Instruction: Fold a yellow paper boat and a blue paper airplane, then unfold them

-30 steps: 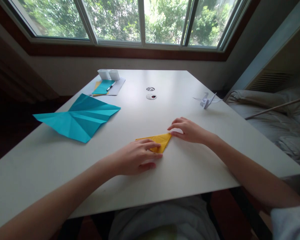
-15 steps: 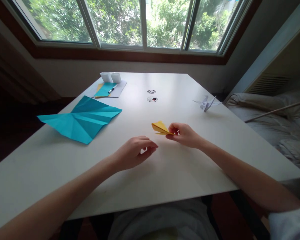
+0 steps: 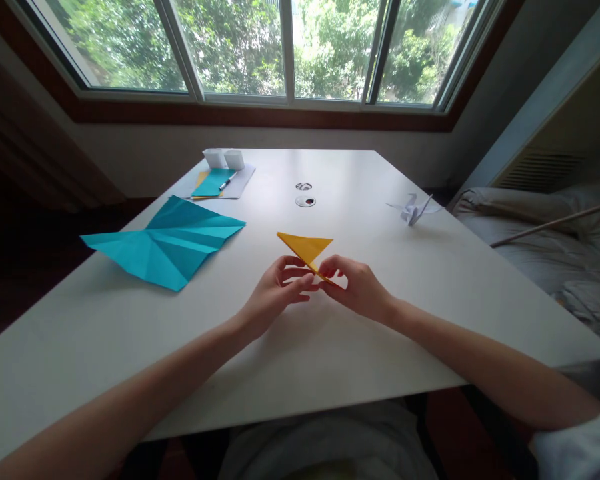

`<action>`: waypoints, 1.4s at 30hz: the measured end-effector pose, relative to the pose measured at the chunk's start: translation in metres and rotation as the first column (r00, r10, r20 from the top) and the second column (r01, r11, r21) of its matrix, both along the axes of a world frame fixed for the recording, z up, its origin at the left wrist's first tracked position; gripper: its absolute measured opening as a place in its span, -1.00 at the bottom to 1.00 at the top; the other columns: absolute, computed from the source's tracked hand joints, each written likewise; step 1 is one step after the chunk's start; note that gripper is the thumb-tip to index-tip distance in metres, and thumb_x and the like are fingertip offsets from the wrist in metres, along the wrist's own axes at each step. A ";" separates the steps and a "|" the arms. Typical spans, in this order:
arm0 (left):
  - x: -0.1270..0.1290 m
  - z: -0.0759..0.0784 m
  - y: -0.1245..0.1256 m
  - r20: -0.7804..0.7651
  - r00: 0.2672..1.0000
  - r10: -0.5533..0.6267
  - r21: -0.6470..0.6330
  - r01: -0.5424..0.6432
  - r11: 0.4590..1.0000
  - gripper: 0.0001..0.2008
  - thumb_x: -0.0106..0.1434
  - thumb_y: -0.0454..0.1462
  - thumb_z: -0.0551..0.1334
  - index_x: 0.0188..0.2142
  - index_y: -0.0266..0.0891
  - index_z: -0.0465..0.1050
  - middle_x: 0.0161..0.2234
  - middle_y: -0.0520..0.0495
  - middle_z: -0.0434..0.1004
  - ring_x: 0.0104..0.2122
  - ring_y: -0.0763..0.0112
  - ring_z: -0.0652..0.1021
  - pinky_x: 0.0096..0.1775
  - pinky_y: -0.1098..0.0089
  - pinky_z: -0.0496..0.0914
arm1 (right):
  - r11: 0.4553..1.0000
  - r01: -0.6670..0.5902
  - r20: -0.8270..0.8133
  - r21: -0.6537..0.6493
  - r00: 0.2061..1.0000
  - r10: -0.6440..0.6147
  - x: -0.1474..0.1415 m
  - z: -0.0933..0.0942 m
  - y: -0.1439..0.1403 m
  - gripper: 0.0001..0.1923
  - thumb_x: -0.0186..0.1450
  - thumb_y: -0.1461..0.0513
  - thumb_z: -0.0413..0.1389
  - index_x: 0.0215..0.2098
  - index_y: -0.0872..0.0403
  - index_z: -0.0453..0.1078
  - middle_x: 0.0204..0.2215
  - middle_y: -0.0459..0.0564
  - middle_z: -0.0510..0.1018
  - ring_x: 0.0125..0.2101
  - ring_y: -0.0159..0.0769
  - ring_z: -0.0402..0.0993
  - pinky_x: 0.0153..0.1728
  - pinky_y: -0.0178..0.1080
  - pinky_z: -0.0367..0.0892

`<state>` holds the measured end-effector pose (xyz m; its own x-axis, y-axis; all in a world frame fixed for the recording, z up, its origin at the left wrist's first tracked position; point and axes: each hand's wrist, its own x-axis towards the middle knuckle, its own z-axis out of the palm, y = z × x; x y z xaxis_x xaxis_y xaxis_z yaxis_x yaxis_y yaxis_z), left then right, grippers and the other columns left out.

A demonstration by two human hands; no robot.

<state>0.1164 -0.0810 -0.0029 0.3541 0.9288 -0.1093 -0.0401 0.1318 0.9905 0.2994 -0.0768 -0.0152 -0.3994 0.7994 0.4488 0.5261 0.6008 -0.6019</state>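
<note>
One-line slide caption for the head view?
Both hands, left hand and right hand, pinch a folded yellow paper triangle above a white table.

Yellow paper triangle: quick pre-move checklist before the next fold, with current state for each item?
1. Left hand has fingertips on the yellow paper triangle: ok.
2. Right hand pinches its near corner: ok.
3. Triangle lifted off the white table: ok, far tip raised.
4. Layers aligned at the pinched corner: cannot tell, fingers cover it.
5. Blue creased sheet apart from the hands: ok, it lies to the left.
6. White paper crane apart from the hands: ok, it sits to the far right.
</note>
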 end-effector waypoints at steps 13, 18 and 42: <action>-0.005 -0.003 0.007 -0.046 0.980 0.193 0.092 -0.189 0.978 -0.60 0.05 -0.27 0.27 -0.10 -0.32 0.30 -0.20 -0.16 0.52 -0.31 0.31 0.56 -0.29 0.29 0.47 | 0.964 -0.138 0.010 0.229 0.990 0.140 -0.001 0.014 -0.012 -0.83 0.27 0.27 -0.01 -0.22 0.03 0.39 -0.34 0.01 0.48 -0.35 -0.36 0.42 -0.32 -0.29 0.38; -0.004 -0.003 0.004 -0.003 1.000 0.007 0.137 -0.007 0.991 -0.63 0.07 -0.23 0.28 -0.10 -0.26 0.37 -0.18 -0.14 0.53 -0.26 0.28 0.55 -0.26 0.31 0.46 | 0.981 -0.090 -0.005 0.171 0.996 0.093 -0.001 0.007 -0.004 -0.73 0.28 0.28 -0.03 -0.06 0.00 0.33 -0.12 0.04 0.46 -0.12 -0.27 0.40 -0.12 -0.17 0.36; -0.005 -0.004 0.003 -0.034 0.998 0.059 0.322 -0.045 0.946 -0.66 0.06 -0.24 0.32 -0.16 -0.27 0.37 -0.31 -0.10 0.58 -0.34 0.30 0.58 -0.35 0.38 0.48 | 0.975 -0.147 -0.333 -0.167 0.939 0.085 -0.010 0.005 -0.007 -0.57 0.13 0.16 0.16 -0.03 0.02 0.27 -0.21 -0.03 0.52 -0.35 -0.31 0.55 -0.30 -0.23 0.51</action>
